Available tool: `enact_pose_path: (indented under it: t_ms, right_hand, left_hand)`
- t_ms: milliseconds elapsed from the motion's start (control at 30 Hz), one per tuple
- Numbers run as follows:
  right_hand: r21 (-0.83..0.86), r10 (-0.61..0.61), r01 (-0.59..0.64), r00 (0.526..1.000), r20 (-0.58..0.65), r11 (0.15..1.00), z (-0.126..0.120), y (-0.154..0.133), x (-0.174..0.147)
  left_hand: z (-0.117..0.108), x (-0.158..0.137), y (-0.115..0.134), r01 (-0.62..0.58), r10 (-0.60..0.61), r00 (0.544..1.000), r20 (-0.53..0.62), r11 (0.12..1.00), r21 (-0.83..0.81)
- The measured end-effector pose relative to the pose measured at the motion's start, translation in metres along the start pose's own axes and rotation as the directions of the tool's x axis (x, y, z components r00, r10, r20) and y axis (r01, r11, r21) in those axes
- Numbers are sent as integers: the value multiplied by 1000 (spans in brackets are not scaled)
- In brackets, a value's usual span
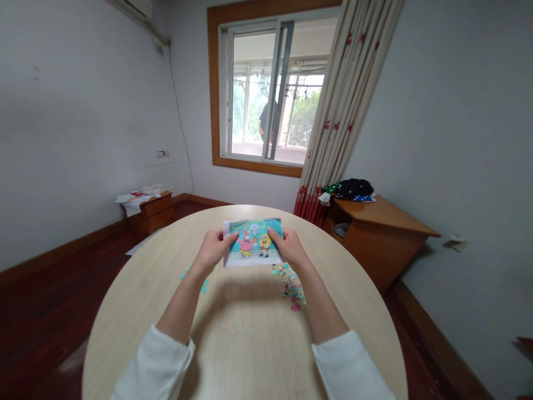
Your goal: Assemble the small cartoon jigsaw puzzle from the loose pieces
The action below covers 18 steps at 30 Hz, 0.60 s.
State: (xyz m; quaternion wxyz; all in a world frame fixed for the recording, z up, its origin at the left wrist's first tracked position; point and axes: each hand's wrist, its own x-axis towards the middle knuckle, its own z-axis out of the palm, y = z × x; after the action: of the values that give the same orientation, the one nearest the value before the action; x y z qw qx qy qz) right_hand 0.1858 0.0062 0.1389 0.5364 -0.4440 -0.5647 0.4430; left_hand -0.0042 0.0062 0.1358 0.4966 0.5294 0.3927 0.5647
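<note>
A printed picture sheet (255, 244) with cartoon figures on a teal background is held up above the table. My left hand (214, 248) grips its left edge, thumb on the front and fingers behind. At the right edge my right hand (290, 245) pinches the sheet in the same way. Colourful jigsaw pieces (291, 286) lie in a loose pile below and beside my right wrist. A few teal jigsaw pieces (204, 286) lie by my left forearm, which partly hides them.
The round wooden table (250, 344) fills the space before me. Beyond it on the right stands a brown desk (375, 233) with dark clothes (353, 189) on top. A low cabinet (158, 211) with papers stands at the left, and a curtain (333, 128) hangs by the window.
</note>
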Motion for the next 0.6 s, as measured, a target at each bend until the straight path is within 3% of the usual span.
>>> enact_pose_path:
  t_ms: [167,333,600]
  right_hand:
    - [-34,-114,111,986,-118,993,11,-14,1]
    - [-22,-175,174,972,-156,985,19,-21,2]
    - [-1,-151,152,980,-128,988,12,-25,5]
  left_hand:
    - [0,6,21,-45,49,998,-51,996,74]
    - [-2,8,32,-97,112,990,-89,983,158]
    - [-4,7,33,-165,194,976,-100,957,240]
